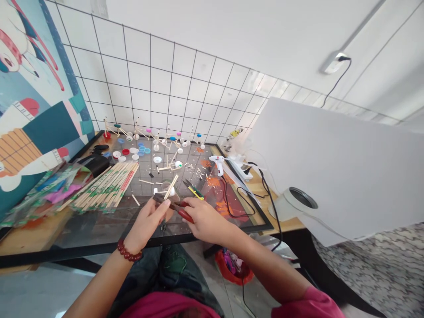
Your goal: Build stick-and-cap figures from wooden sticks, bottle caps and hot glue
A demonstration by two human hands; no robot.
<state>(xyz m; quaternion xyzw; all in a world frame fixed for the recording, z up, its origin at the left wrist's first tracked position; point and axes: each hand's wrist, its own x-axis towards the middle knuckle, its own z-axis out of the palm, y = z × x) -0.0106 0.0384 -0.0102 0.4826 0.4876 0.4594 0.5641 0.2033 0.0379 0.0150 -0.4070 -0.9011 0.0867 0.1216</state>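
Note:
My left hand [148, 222] is closed around pale wooden sticks [171, 187], whose far ends point up and away over the glass tabletop. In my right hand [207, 219] are pliers with red handles [185, 215]; their dark jaws [161, 198] reach across to the sticks beside my left thumb. I cannot tell whether the jaws bite on the wood. Just beyond my hands, a white cap piece [163, 191] is partly hidden by the sticks. Scissors with yellow-green handles [195, 191] lie to the right of the sticks.
Paper-wrapped chopsticks [107, 187] are piled at the left. Blue, white and red bottle caps [141, 149] and several stick-and-cap models [172, 140] occupy the back. A white glue gun [217, 164], its cable and a power strip [243, 170] are on the right. Below sits a red-lined bin [228, 273].

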